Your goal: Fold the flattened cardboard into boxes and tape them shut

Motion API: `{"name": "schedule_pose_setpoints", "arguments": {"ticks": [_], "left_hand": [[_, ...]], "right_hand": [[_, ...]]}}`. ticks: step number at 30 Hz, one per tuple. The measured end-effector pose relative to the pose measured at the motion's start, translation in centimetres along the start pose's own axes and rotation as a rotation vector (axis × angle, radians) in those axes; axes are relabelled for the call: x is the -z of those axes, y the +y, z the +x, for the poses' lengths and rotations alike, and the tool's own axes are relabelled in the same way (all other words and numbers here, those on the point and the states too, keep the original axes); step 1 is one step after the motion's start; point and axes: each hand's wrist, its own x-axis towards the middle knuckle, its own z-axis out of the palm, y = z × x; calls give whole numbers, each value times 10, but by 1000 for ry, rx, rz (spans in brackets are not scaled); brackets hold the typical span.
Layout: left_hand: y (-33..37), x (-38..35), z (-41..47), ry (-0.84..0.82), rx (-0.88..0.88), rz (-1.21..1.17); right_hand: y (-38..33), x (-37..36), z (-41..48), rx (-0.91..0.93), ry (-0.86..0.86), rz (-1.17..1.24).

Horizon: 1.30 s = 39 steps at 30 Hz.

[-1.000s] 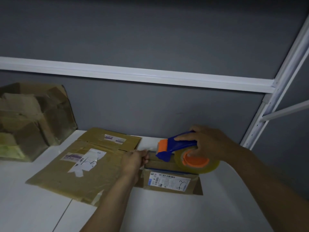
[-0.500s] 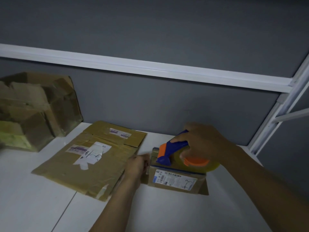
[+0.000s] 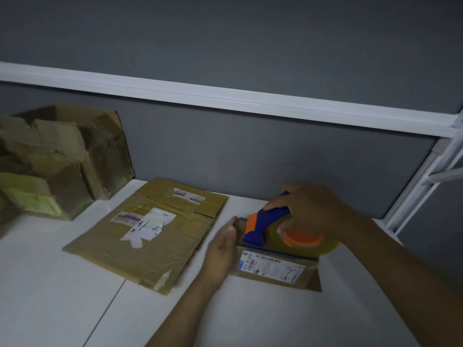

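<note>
Small box [image 3: 275, 278]: brown, assembled, upright, near rear edge of desk [image 3: 62, 284], right of centre. White barcode label [image 3: 269, 266] on front face, "4-3" handwritten.

Tape dispenser [image 3: 263, 222]: blue body, orange parts, clear roll. Sits on box top, gripped by right hand [image 3: 313, 211].

Flattened cardboard [image 3: 155, 249]: brown, lying flat just left of box, torn white labels uppermost, far edge near rear edge.

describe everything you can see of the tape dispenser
The tape dispenser is blue plastic with an orange front piece and an orange hub carrying a clear yellowish tape roll. The right hand grips its handle from above. Its nose rests on top of the small labelled box, toward the box's left end.
</note>
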Motion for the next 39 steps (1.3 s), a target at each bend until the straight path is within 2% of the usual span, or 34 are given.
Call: {"name": "schedule_pose_setpoints", "arguments": {"ticks": [3, 5, 11, 20, 24, 30, 33, 36, 38, 39], "left_hand": [[-1, 8, 1, -314, 91, 72], [-10, 20, 11, -412, 69, 157], [6, 13, 40, -441, -109, 532], [12, 13, 50, -427, -205, 559], [7, 21, 53, -452, -133, 573], [15, 29, 57, -518, -130, 694], [20, 32, 61, -558, -199, 968], [19, 30, 60, -478, -522, 1330], [22, 20, 55, -421, -580, 1416], [28, 12, 49, -448, -510, 1423]], "right_hand": [[2, -1, 0, 13, 29, 22], [3, -2, 0, 30, 33, 41], [15, 9, -3, 52, -34, 252], [48, 7, -15, 39, -31, 411], [62, 12, -27, 45, -21, 417], [82, -3, -46, 33, -34, 277], [78, -12, -47, 20, -13, 230], [74, -13, -45, 17, 19, 249], [70, -12, -41, 28, 36, 249], [68, -12, -39, 29, 35, 242]]}}
